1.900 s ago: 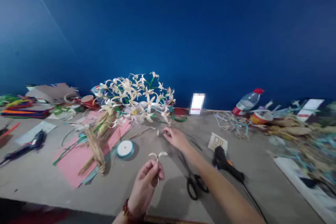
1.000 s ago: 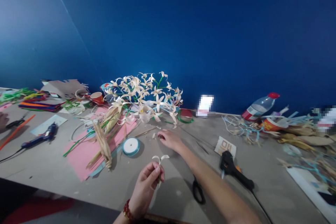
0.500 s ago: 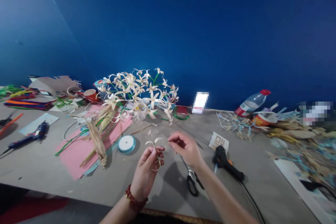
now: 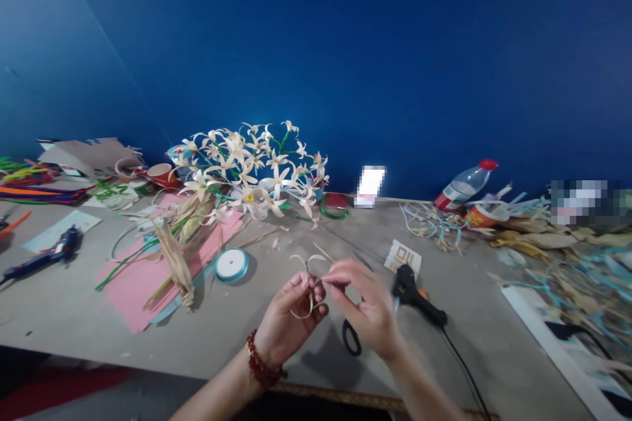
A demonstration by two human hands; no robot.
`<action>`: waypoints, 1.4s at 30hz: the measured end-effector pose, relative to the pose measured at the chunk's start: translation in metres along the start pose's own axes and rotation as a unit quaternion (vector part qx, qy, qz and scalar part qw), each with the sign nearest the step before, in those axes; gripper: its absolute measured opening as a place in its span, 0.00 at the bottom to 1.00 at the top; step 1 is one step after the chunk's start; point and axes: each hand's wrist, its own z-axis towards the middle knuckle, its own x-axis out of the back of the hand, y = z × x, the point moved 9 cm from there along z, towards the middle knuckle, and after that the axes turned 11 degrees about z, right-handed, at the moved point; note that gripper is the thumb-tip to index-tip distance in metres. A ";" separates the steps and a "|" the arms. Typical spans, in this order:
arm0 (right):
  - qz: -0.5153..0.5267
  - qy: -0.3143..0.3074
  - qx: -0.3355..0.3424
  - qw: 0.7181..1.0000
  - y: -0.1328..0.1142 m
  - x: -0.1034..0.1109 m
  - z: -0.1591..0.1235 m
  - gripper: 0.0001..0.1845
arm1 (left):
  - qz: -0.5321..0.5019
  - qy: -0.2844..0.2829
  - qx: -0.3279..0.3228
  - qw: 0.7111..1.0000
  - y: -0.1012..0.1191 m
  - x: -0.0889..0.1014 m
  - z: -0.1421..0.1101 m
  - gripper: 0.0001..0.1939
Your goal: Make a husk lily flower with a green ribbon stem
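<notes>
My left hand [image 4: 291, 322], with a red bead bracelet at the wrist, pinches a small cream petal flower [image 4: 307, 270] above the grey table [image 4: 74, 316]. My right hand [image 4: 368, 306] is closed in a pinch right beside it, fingertips touching the flower's right side and holding a thin pale strip. Black scissors [image 4: 351, 337] lie on the table under my hands, partly hidden. A black glue gun [image 4: 415, 294] lies just right of my right hand.
A bouquet of cream flowers [image 4: 251, 168] stands behind, over a pink sheet [image 4: 148, 276] with dried husks. A teal ribbon roll [image 4: 232, 265], a blue glue gun [image 4: 37, 260], a plastic bottle [image 4: 464, 185] and scattered husk scraps [image 4: 557, 243] lie around.
My right hand left the table near the bouquet with a small piece and came back to meet my left hand at the flower. The left hand rose slightly.
</notes>
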 end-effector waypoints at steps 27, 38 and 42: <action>-0.064 0.093 0.031 0.993 -0.013 0.007 -0.004 0.07 | 0.055 -0.012 -0.019 0.998 0.002 -0.019 -0.007 0.06; -0.116 0.075 0.091 0.986 -0.028 0.000 -0.002 0.10 | 0.054 -0.023 -0.008 0.998 0.000 -0.020 -0.009 0.05; -0.125 0.074 0.100 0.984 -0.029 -0.001 -0.003 0.11 | 0.046 -0.026 -0.006 0.999 0.000 -0.019 -0.009 0.04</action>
